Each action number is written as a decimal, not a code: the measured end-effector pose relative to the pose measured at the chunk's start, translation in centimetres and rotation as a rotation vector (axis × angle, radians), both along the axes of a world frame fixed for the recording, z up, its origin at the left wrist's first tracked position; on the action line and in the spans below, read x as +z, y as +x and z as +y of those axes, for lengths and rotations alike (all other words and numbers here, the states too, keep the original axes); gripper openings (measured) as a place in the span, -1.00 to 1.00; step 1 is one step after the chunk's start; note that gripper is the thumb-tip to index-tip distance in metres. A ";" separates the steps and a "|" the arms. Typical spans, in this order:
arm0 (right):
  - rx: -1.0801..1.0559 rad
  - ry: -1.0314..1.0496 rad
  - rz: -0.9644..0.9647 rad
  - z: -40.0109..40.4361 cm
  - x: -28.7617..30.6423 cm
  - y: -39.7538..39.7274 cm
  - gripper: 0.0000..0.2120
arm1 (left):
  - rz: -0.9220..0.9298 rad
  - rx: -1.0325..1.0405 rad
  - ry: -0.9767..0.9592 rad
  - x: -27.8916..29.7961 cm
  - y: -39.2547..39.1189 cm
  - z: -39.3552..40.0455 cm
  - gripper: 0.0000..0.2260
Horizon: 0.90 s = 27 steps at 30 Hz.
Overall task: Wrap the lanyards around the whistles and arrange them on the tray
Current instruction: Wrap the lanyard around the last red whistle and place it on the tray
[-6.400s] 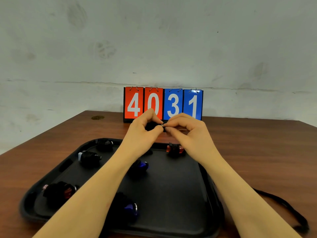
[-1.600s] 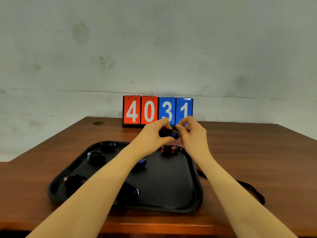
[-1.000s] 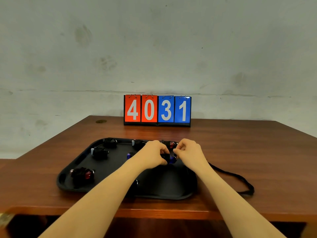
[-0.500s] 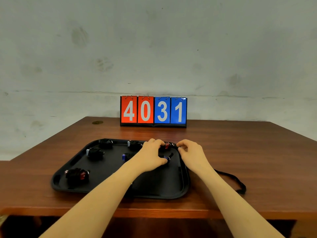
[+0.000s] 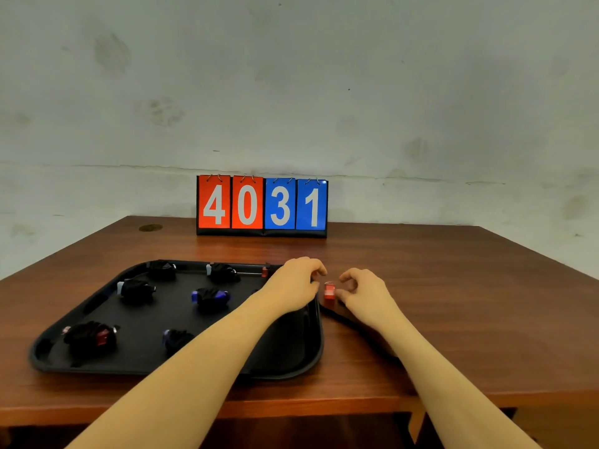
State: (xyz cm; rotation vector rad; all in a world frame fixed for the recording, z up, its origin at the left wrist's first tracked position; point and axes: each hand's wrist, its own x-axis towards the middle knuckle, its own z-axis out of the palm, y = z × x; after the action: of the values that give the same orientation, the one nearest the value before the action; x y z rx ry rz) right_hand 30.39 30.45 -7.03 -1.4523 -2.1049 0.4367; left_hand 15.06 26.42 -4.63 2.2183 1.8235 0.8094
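Note:
A black tray [image 5: 311, 361] lies on the left half of the wooden table and holds several whistles bound in black lanyard, among them a blue one [image 5: 210, 296] and a red one [image 5: 92, 333]. A loose red whistle [image 5: 329, 291] stands on the table just off the tray's far right corner. Its black lanyard [image 5: 353, 322] trails toward me under my right forearm. My right hand [image 5: 364, 294] is beside it, thumb tip touching it and fingers curled apart. My left hand [image 5: 296, 285] hovers over the tray's far right corner with bent fingers and nothing visible in it.
A flip scoreboard [image 5: 262, 205] reading 4031 stands at the back of the table against the wall. Bare wood [image 5: 470, 303] stretches to the right of the tray. The table's front edge [image 5: 324, 406] is close to me.
Both hands lowered a blue wrapped whistle onto the tray and left it there. They then moved right, and my right hand has reached the loose red whistle on the table.

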 end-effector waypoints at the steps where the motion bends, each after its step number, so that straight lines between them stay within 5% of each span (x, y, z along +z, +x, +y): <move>1: 0.017 -0.012 -0.013 0.1 0.0 -0.1 -0.67 | 0.024 0.001 -0.017 0.0 0.1 0.4 -0.72; 7: 0.083 0.011 -0.235 1.0 0.2 -0.2 -0.59 | 0.063 0.013 -0.129 -0.3 0.8 2.2 -0.68; 16: 0.049 0.097 -0.132 1.2 -0.2 0.0 -0.71 | 0.201 0.026 -0.028 -0.8 1.0 1.9 -0.72; 27: 0.311 -0.074 0.511 -1.6 2.5 -2.5 -0.79 | -0.148 0.002 0.149 2.4 -3.0 -2.8 -0.72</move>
State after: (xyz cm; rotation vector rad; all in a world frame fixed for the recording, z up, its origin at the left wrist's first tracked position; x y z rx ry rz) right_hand 27.86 28.87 -4.49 -0.9170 -1.8996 0.9076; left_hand 12.08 23.59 -2.24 2.1756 1.7496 1.1125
